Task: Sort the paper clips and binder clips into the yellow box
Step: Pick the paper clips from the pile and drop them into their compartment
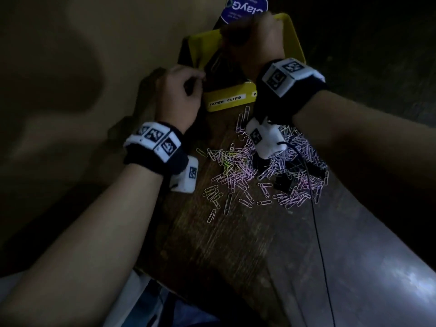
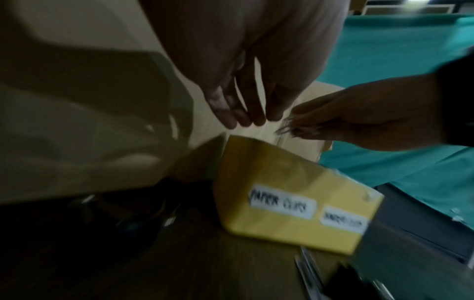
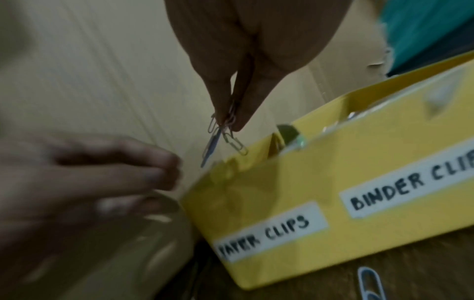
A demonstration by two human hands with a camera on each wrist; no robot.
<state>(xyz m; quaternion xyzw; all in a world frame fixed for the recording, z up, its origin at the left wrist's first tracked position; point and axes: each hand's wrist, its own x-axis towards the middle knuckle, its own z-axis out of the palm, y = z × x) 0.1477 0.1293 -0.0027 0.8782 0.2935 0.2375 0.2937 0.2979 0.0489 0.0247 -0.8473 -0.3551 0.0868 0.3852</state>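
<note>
The yellow box (image 1: 228, 100) stands at the far end of the wooden table, with "PAPER CLIPS" and "BINDER CLIPS" labels on its front wall (image 3: 295, 182). My right hand (image 3: 231, 121) pinches several paper clips (image 3: 231, 140) that dangle above the box's left compartment. It hovers over the box (image 1: 236, 34) in the head view. My left hand (image 1: 200, 79) hangs beside the box's left wall, fingers (image 2: 243, 113) loosely curled and nothing visible in them. A loose pile of paper clips (image 1: 236, 171) with a few black binder clips (image 1: 283, 182) lies on the table below my right wrist.
A purple and white packet (image 1: 245, 5) sits behind the box. A thin black cable (image 1: 318, 232) runs down from my right wrist across the table. The table's left edge (image 1: 151, 208) drops off just under my left wrist. A teal surface (image 2: 410, 50) lies beyond the box.
</note>
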